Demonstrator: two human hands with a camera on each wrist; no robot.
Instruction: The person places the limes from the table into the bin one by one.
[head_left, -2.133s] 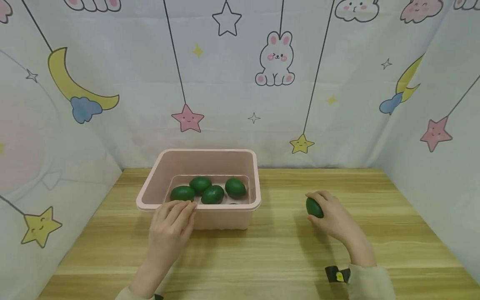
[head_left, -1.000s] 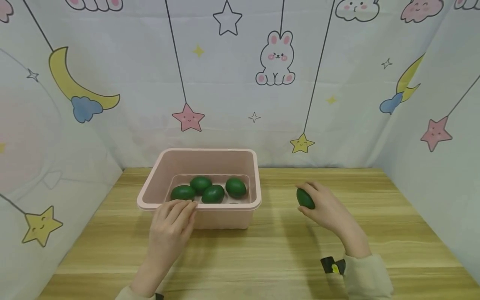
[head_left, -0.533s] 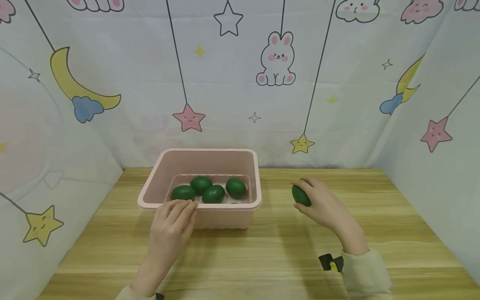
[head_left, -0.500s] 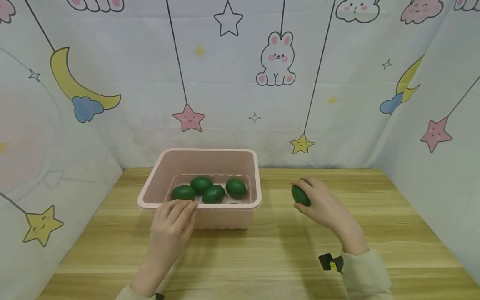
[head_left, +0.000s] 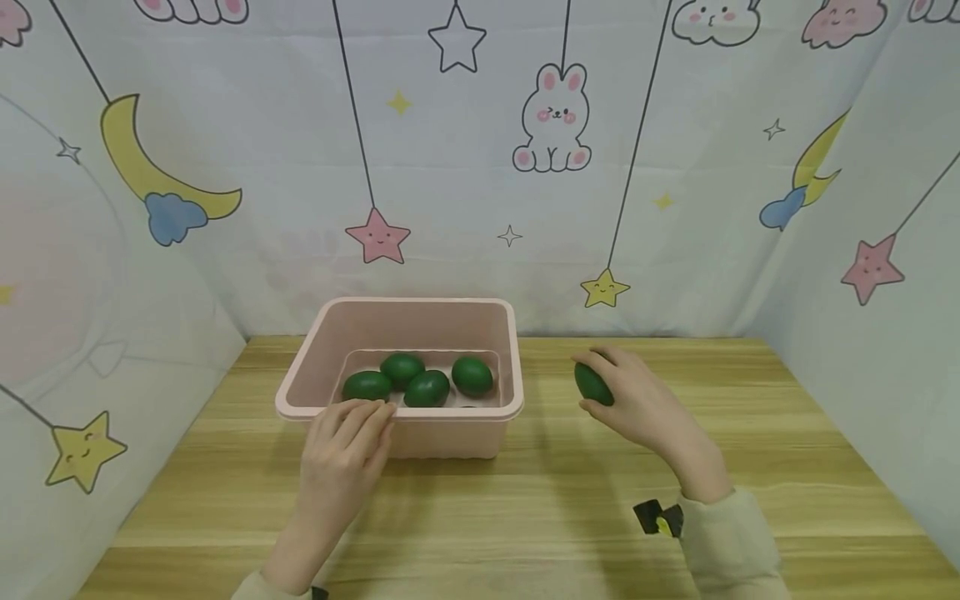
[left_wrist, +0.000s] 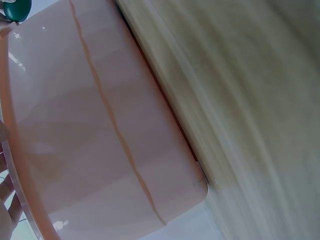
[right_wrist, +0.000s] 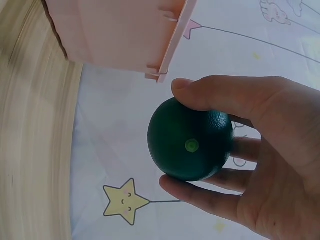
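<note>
In the head view my right hand [head_left: 637,400] grips a dark green avocado [head_left: 592,384] above the table, to the right of a pink plastic bin [head_left: 442,437]. The right wrist view shows the thumb on one side of the avocado [right_wrist: 190,142], fingers on the other, and a pale stem spot facing the camera. My left hand [head_left: 341,454] holds the front rim of the bin near its left part. Fingers [left_wrist: 6,192] curl over the rim at the left edge of the left wrist view. Inside the bin lie several avocados [head_left: 427,388], partly hidden by the front wall.
The wooden table [head_left: 495,525] runs up to a white cloth backdrop [head_left: 480,167] printed with stars, moons and a rabbit. Cloth walls also stand at the left and right sides. A black strap piece [head_left: 660,517] with a yellow mark hangs by the right sleeve.
My right hand, holding the avocado, has moved left and away from me, toward the bin and higher in view. The left hand stays on the bin's rim. The avocados in the bin have not moved.
</note>
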